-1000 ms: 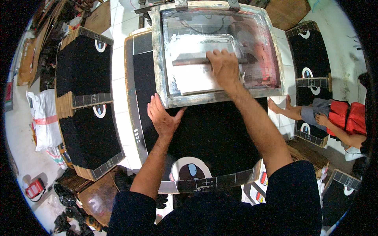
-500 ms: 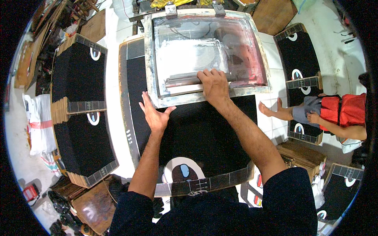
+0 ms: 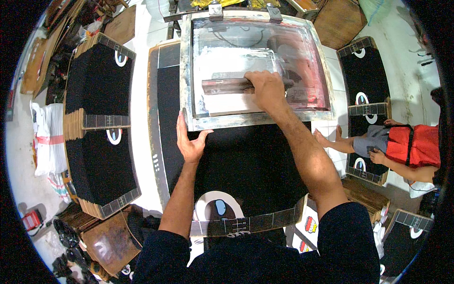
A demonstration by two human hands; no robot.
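Where the squeegee (straight) crosses, paint whitens mesh.

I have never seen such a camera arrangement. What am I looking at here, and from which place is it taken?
There is no machine arm here: these are a person's two bare hands. The camera sits on the person's head and looks down; its fisheye lens bends straight edges. The right hand holds a dark bar across a paint-stained framed screen. White paint covers part of the screen. The left hand, fingers spread, is at the frame's near left corner. Under the screen is a large black board. On the right is another person, in red.
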